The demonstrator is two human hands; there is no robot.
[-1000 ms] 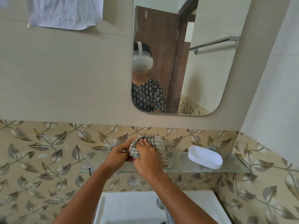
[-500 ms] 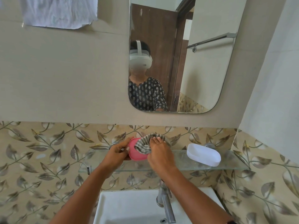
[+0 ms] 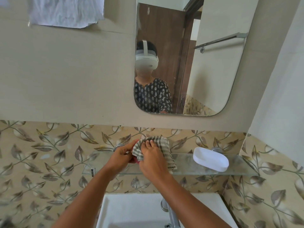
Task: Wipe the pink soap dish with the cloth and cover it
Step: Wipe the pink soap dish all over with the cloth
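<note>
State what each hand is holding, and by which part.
The left hand grips the pink soap dish by its left end. The right hand presses the checked cloth, bunched in its fingers, over the dish.

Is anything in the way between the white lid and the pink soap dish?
Yes. The checked cloth is wrapped over the pink soap dish, held by both the left hand and right hand. The white lid sits apart on the glass shelf.

1. The cloth (image 3: 154, 149) — grey-green and cream checks.
2. The soap dish (image 3: 135, 160) — a pink sliver showing.
3. The lid (image 3: 210, 159) is plain white.
4. The wall tiles (image 3: 49, 150) carry brown-grey leaves on beige.
</note>
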